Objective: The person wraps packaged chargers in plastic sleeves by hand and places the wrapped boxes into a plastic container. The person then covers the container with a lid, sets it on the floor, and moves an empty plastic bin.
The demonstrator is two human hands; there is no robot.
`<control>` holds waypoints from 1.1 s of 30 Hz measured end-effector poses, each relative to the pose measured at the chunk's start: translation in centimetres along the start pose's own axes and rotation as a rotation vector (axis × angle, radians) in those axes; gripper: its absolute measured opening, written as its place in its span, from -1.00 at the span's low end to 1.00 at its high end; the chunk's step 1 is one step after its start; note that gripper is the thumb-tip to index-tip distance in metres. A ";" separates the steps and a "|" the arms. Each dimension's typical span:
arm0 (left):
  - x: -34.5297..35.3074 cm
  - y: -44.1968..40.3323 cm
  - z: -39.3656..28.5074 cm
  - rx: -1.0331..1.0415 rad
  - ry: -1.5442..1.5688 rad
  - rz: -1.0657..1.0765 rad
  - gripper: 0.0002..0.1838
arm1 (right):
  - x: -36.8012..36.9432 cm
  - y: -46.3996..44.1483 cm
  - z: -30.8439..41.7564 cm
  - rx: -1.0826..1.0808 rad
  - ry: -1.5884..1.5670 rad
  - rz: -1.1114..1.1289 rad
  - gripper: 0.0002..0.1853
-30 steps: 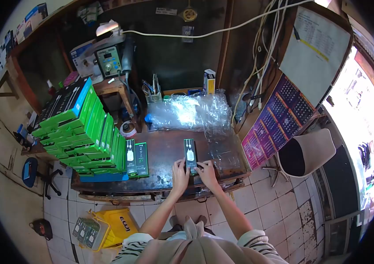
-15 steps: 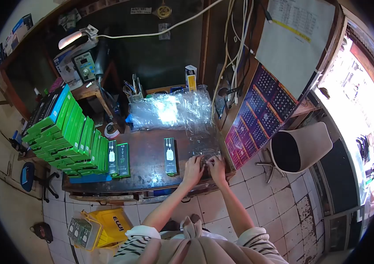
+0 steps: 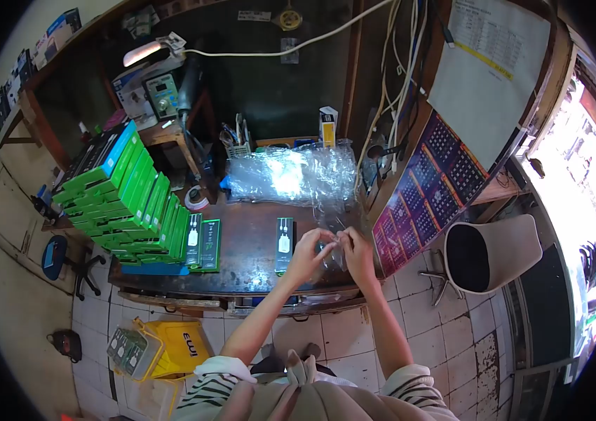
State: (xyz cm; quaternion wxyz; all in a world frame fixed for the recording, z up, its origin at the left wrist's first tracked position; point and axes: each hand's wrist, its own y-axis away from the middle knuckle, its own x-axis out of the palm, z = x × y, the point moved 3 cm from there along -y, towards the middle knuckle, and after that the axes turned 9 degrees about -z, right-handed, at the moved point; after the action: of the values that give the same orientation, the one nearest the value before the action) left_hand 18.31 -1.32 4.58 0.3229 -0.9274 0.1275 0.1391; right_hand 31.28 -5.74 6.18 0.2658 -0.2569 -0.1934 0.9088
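My left hand (image 3: 307,257) is just above the desk's right part, its thumb and fingers curled together in a pinch. Close beside it, my right hand (image 3: 359,257) is closed too, fingertips pressed together. Between the hands shows a crumpled bit of clear plastic film (image 3: 336,259). A thin pointed thing (image 3: 341,222) sticks up from the right fingertips; its kind is too small to make out. To the left of my left hand, a slim charger box (image 3: 284,244) with a white charger pictured on it lies on the desk (image 3: 249,245).
Stacked green boxes (image 3: 130,203) fill the desk's left side, with two more charger boxes (image 3: 208,244) beside them. Clear plastic wrap (image 3: 256,179) lies along the back. A yellow bin (image 3: 179,347) and a chair (image 3: 501,256) stand on the floor.
Both hands have lifted slightly from the desk's surface, and clear film now shows between them. A thin pointed thing has come into sight above the right fingertips. The whole view has shifted.
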 end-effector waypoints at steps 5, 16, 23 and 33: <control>-4.8 0.1 -0.9 -0.143 0.074 -0.136 -0.86 | 1.3 -0.6 3.0 0.045 -0.157 0.072 -0.88; -15.8 3.9 2.5 -0.219 0.002 -0.426 -0.84 | 9.7 2.0 7.5 0.229 -0.486 0.283 -0.74; -21.0 7.0 4.4 -0.374 0.314 -0.442 -0.87 | 14.5 3.9 11.7 0.086 -0.406 0.275 -0.88; -25.8 5.7 0.2 0.226 -0.322 -0.353 -0.61 | 15.2 5.0 14.8 -0.173 -0.114 0.295 -0.91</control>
State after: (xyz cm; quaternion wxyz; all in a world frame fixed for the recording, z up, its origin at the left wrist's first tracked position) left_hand -7.58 -1.75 9.97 0.4597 -0.8593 -0.0747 0.2112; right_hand 9.85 -3.94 9.99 0.0953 -0.2525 -0.2459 0.9310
